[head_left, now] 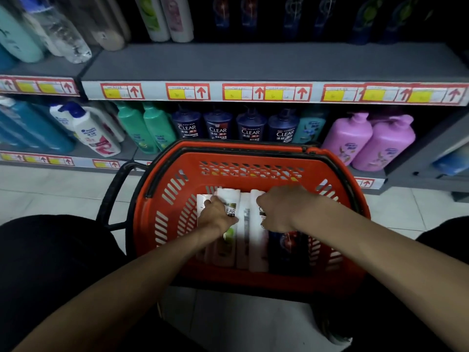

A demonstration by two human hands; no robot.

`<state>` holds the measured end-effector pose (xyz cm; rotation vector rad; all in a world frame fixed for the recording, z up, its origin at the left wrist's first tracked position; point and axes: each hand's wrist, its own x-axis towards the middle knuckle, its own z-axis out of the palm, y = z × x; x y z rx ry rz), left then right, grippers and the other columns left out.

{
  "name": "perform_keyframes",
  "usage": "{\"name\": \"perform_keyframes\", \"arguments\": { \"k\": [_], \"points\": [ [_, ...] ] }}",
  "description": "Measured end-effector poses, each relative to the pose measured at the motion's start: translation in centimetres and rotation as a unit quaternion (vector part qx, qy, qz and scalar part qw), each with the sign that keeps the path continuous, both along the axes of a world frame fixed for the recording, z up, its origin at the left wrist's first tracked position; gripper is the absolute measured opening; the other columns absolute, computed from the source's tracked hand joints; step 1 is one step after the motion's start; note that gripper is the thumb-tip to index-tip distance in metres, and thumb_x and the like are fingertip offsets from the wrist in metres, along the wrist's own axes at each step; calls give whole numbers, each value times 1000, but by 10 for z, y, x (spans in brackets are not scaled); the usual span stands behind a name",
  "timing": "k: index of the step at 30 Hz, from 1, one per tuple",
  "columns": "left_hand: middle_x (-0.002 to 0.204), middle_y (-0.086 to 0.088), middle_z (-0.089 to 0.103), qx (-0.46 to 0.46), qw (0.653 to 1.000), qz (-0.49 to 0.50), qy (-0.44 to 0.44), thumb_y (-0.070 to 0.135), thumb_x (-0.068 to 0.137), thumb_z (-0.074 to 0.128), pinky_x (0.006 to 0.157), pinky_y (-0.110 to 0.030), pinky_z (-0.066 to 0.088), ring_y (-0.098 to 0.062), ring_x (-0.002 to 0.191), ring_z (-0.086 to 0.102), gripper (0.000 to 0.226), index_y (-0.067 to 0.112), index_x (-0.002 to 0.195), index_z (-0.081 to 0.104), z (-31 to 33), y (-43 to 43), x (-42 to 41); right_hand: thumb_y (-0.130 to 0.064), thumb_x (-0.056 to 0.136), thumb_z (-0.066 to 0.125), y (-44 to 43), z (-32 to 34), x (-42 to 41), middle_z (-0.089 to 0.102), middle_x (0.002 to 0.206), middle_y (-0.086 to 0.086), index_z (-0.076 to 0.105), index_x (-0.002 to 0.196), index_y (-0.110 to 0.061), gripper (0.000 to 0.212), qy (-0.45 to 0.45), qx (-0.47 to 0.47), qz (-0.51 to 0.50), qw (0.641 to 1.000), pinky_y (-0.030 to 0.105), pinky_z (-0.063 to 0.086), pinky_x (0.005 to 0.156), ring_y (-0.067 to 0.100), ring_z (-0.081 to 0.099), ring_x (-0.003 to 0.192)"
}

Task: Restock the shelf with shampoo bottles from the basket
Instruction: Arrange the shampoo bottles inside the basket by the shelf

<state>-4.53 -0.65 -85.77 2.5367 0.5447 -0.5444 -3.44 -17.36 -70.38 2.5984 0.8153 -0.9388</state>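
While the grey shelf stood far behind it, the red basket sat near you, white shampoo bottles lying side by side inside. Your left hand curled its fingers round the left white bottle; your right hand gripped the far end of the right white bottle.

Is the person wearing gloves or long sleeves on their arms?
No gloves. The left hand and right hand are bare, and so are the forearms, all the way to the picture's edge: no sleeves, watch, bracelet or rings show. The only clothing in view is dark fabric over the knees.
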Motion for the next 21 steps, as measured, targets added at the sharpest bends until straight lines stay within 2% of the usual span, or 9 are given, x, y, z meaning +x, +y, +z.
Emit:
{"name": "perform_keyframes", "arguments": {
  "k": [5,8,12,15,19,20,21],
  "points": [
    [127,-12,60,-15,999,41,15,51,64,90,90,-32,49,-29,118,58,82,9,123,52,-1,5,5,-34,98,53,-5,-20,-6,63,121,6,60,125,-17,32,4,3,10,1000,41,55,87,30,63,108],
    [128,-14,56,-22,999,33,28,56,64,88,85,-31,48,-29,114,58,77,11,117,55,0,5,4,-35,99,55,-10,-29,-9,62,121,6,60,125,-17,33,8,3,3,1000,42,56,87,29,64,106],
    [128,-13,57,-70,996,53,29,44,66,91,85,-30,47,-29,116,58,82,7,125,50,1,6,3,-33,99,55,-16,-33,-16,61,125,6,58,131,-17,36,10,20,-13,1000,43,55,88,30,62,112],
    [117,-9,67,-112,991,71,20,37,57,97,90,-33,53,-27,113,63,85,6,122,53,7,12,-1,-33,99,56,-18,-31,-22,64,120,9,61,123,-13,31,-16,66,-32,997,41,55,85,31,64,109],
    [109,5,73,-167,980,87,-57,60,34,94,94,-33,55,-15,106,68,100,19,118,62,24,29,0,-41,98,57,-16,-27,-28,63,118,11,59,118,-11,36,-43,127,-72,988,40,51,79,31,63,106],
    [108,5,75,-211,969,95,-85,53,38,97,96,-35,55,-14,105,70,91,19,117,65,40,29,-1,-43,97,58,-15,-26,-27,62,120,12,57,119,-11,39,-48,144,-88,985,40,50,81,32,62,108],
    [106,3,77,-258,954,107,-107,37,50,99,97,-38,55,-16,103,71,74,17,114,68,60,27,-3,-45,96,59,-14,-26,-26,60,122,12,56,122,-11,43,-49,164,-104,980,40,50,83,33,61,111]
  ]
}}
